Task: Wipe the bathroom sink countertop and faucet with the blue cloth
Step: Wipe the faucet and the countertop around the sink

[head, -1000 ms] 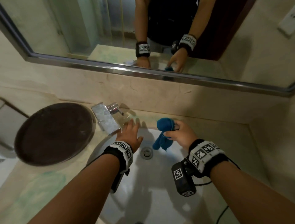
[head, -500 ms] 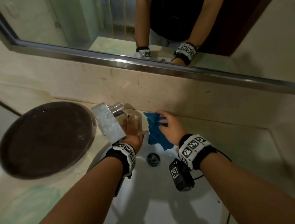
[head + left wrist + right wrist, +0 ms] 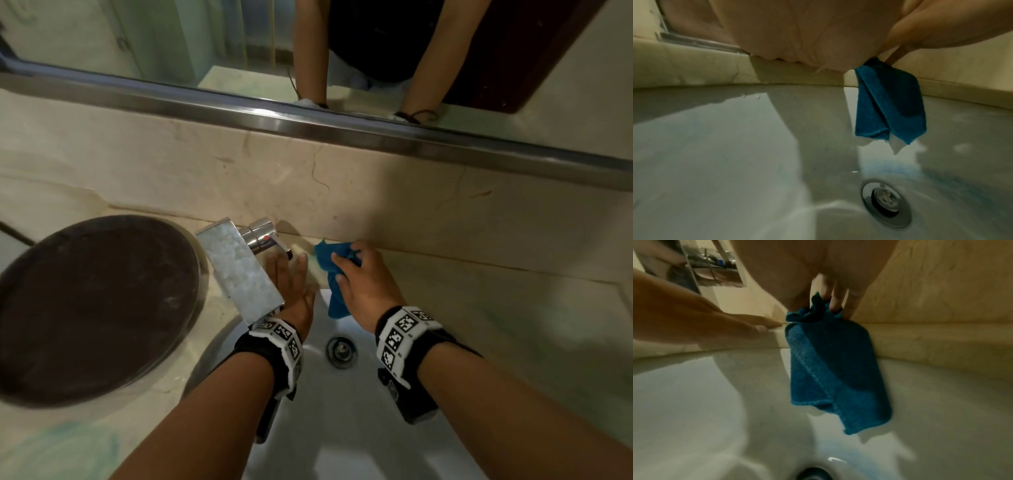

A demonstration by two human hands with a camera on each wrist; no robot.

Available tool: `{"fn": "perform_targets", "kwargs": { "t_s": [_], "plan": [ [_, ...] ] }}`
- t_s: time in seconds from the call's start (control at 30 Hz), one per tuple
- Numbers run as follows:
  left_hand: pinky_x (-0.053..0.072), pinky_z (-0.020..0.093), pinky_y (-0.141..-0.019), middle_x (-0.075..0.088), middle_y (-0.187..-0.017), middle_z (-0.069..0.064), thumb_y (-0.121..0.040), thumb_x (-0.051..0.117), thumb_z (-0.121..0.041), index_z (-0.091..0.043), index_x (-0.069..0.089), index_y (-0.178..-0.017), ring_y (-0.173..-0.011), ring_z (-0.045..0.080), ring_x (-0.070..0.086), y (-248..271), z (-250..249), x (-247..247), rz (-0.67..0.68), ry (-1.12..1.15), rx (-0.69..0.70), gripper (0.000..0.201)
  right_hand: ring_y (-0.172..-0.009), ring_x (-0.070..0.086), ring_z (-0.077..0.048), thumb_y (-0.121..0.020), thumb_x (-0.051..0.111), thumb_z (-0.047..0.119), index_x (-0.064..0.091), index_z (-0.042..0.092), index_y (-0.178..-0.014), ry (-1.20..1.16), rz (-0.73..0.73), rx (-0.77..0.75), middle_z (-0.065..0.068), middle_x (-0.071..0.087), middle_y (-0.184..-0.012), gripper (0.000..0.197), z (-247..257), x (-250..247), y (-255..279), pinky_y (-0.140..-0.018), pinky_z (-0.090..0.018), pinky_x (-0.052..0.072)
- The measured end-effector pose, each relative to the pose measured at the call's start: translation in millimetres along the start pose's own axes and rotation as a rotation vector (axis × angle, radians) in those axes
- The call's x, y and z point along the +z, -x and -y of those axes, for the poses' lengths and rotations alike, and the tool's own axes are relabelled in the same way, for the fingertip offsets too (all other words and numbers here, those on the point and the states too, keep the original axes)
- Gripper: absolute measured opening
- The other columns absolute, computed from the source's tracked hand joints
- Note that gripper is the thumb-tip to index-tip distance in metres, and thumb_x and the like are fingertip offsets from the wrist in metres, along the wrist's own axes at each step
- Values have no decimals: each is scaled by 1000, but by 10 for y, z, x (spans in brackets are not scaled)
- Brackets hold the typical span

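Observation:
My right hand point(image 3: 349, 257) grips the bunched blue cloth point(image 3: 329, 265) and holds it against the beige countertop point(image 3: 479, 308) behind the sink, close to the wall. The cloth's loose end point(image 3: 830, 369) hangs over the rim into the white basin point(image 3: 342, 428). In the right wrist view my fingers point(image 3: 835, 301) curl into its top folds. My left hand point(image 3: 287, 270) lies flat with straight fingers on the ledge just right of the chrome faucet point(image 3: 239, 267). The left wrist view shows the hanging cloth point(image 3: 890, 105) above the drain point(image 3: 885, 203).
A dark round tray point(image 3: 92, 308) sits on the counter left of the faucet. The marble backsplash point(image 3: 342, 192) and a mirror frame point(image 3: 308, 126) rise directly behind the hands. The drain point(image 3: 340, 351) is between my wrists.
My right hand carried the cloth from above the basin back onto the ledge by the wall. My left hand slid forward beside the faucet and flattened there.

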State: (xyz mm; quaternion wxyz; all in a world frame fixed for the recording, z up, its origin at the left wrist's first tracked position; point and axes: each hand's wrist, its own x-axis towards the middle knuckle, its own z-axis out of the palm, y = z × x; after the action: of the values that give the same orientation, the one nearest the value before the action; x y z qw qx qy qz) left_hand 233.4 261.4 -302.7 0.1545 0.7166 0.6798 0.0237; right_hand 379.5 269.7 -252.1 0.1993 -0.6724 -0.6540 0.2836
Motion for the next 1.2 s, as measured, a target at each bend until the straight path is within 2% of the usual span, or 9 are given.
{"fn": "perform_targets", "kwargs": {
  "t_s": [0.1,0.2,0.27,0.37,0.57,0.83,1.0,1.13,1.2],
  "plan": [
    [-28,35,-100,-22,-155,8,-98,15,-44,-28,-7,-150,-142,25,-22,-49,-29,1,-5,-50,-40,59,-111,45,-24,-94,48,27,51,11,-111,210,-66,-106,-8,36,-128,24,9,40,-50,-95,-34,41],
    [-25,35,-100,-15,-157,11,-86,-5,-52,-27,-1,-150,-144,29,-14,-78,-100,-50,-49,-60,-26,69,-97,48,-28,-93,49,30,54,8,-98,354,-104,-164,-10,43,-118,23,60,35,-122,-80,-34,43],
    [-28,34,-98,-14,-157,12,-77,-14,-52,-26,1,-150,-144,30,-13,-64,-136,-74,-62,-33,-23,79,-97,49,-30,-92,53,25,54,8,-102,374,-94,-171,-11,47,-116,20,80,37,-144,-80,-36,43],
    [-23,37,-100,-13,-157,12,-93,2,-48,-26,0,-150,-144,31,-11,-52,-113,-63,-31,-62,-32,61,-111,47,-30,-91,51,13,49,11,-121,292,-66,-126,-11,50,-124,30,42,7,-147,-90,-37,41],
    [16,46,-101,54,-130,23,-82,32,-40,-16,60,-126,-118,42,53,-108,-105,-45,-123,-52,16,57,-135,32,-25,-95,48,15,43,8,-137,228,-4,-162,-9,36,-148,43,44,106,-119,-113,-28,21],
    [2,40,-108,53,-131,24,-82,32,-42,-15,55,-128,-123,36,30,-117,-48,24,-164,-126,97,57,-132,37,-25,-96,41,4,48,7,-134,197,-80,-5,-8,40,-145,39,-138,20,-175,-114,-26,23],
    [11,46,-106,51,-133,24,-84,33,-42,-15,52,-129,-125,37,29,-132,-27,58,-130,-132,72,56,-121,50,-25,-94,45,6,58,7,-124,128,-136,-24,-9,55,-131,33,-60,27,-206,-107,-30,34],
    [-18,39,-104,-5,-157,16,-99,14,-41,-19,2,-151,-144,33,-8,-97,-73,-15,-102,-104,-8,57,-119,50,-27,-88,54,4,61,7,-120,44,-124,-192,-11,58,-127,33,217,214,-204,-104,-25,29],
    [-25,36,-101,-14,-157,13,-101,14,-39,-16,-9,-149,-144,31,-14,-93,-92,-18,-54,-85,-22,58,-121,47,-28,-88,55,7,61,10,-122,87,-98,-210,-10,56,-131,34,267,273,-178,-106,-26,28]
  ]
}}
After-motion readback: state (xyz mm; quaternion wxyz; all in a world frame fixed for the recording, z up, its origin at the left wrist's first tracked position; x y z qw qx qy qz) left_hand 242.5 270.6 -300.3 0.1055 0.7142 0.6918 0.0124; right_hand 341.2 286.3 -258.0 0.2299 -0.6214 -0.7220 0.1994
